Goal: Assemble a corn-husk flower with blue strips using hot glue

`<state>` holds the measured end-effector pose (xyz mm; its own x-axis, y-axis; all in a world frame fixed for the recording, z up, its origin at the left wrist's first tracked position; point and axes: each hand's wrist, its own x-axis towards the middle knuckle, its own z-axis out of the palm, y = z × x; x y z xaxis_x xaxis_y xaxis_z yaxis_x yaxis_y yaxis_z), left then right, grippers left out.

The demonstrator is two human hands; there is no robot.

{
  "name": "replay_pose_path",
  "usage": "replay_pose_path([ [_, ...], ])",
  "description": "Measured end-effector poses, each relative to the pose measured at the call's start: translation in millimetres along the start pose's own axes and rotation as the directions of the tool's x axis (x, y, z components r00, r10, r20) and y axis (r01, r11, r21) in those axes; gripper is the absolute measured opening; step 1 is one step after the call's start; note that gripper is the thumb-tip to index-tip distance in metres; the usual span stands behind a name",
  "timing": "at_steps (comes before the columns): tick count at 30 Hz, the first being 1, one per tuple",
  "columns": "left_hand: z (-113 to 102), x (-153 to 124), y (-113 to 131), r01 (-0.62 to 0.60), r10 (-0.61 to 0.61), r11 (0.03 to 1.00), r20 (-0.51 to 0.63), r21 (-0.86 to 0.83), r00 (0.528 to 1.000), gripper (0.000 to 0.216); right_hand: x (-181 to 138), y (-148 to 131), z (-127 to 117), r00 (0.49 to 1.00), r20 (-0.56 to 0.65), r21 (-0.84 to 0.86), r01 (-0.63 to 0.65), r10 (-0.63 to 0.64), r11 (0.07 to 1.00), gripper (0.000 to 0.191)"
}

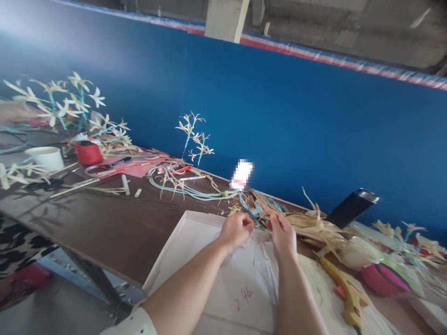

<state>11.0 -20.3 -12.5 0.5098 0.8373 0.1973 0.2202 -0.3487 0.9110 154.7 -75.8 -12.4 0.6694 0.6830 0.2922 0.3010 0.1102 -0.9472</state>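
Observation:
My left hand (236, 230) and my right hand (282, 232) are close together above the far edge of a white board (195, 260). Both have their fingers pinched on thin teal and straw-coloured strips (259, 215) that lead into a heap of dried husk strips (314, 225). What exactly lies between the fingertips is too small to make out.
On the brown table (115, 223) lie a yellow glue gun (347, 291), a black flask (351, 207), a pink bowl (382, 279), a red thread spool (88, 152), a white cup (45, 158), teal wires (181, 188) and straw flowers (193, 135). A blue panel (296, 111) stands behind.

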Motion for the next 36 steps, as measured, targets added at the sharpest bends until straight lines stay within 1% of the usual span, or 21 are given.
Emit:
replay_pose_path([
  [1,-0.2,0.5,-0.1,0.007,-0.007,1.0,-0.006,-0.007,1.0,0.019,-0.1,0.3,-0.2,1.0,0.007,0.112,-0.024,0.023,0.993,0.041],
  [3,-0.1,1.7,-0.9,0.008,-0.008,1.0,-0.018,-0.021,1.0,0.019,-0.2,0.3,-0.3,0.996,0.037,0.293,-0.093,0.086,0.951,0.043],
  [5,0.5,2.6,-2.1,-0.003,0.003,0.999,-0.015,-0.038,1.0,0.019,0.1,-0.2,-0.7,0.982,0.084,0.402,-0.187,0.167,0.896,0.044],
  [7,1.3,3.0,-3.0,-0.016,0.016,0.998,-0.001,-0.053,1.0,0.018,0.7,-0.6,-1.5,0.953,0.151,0.476,-0.302,0.262,0.826,0.041],
  [10,2.0,2.4,-3.5,-0.029,0.03,0.998,0.019,-0.058,0.999,0.017,1.6,-1.3,-3.8,0.875,0.305,0.546,-0.484,0.376,0.684,0.035],
  [13,1.5,1.4,-2.8,-0.036,0.038,0.998,0.038,-0.046,0.999,0.017,2.1,-2.3,-6.5,0.794,0.454,0.554,-0.606,0.403,0.57,0.033],
  [15,0.9,1.1,-2.0,-0.033,0.035,0.999,0.046,-0.04,0.998,0.018,2.2,-3.1,-8.3,0.761,0.519,0.549,-0.646,0.389,0.531,0.033],
  [17,0.5,1.1,-1.4,-0.03,0.031,0.999,0.046,-0.038,0.998,0.018,2.3,-3.9,-9.8,0.747,0.552,0.544,-0.659,0.371,0.52,0.029],
  [20,0.3,1.3,-1.2,-0.031,0.033,0.999,0.043,-0.042,0.999,0.018,2.0,-4.8,-10.8,0.749,0.552,0.525,-0.653,0.366,0.546,0.025],
  [24,0.4,1.0,-1.2,-0.014,0.017,0.998,0.053,-0.053,0.998,0.017,0.7,-5.2,-9.2,0.776,0.482,0.505,-0.625,0.407,0.595,0.026],
  [27,0.7,0.5,-1.1,-0.009,0.012,0.998,0.048,-0.058,0.999,0.017,0.0,-4.3,-7.1,0.809,0.428,0.515,-0.585,0.404,0.627,0.028],
  [33,1.2,0.8,-2.3,-0.002,0.005,0.999,0.05,-0.052,0.999,0.016,-1.7,-3.2,-2.7,0.894,0.299,0.516,-0.445,0.332,0.732,0.03],
  [36,1.4,1.3,-2.8,-0.004,0.007,0.999,0.046,-0.054,0.999,0.017,-2.8,-3.4,0.6,0.915,0.259,0.522,-0.401,0.308,0.753,0.031],
])
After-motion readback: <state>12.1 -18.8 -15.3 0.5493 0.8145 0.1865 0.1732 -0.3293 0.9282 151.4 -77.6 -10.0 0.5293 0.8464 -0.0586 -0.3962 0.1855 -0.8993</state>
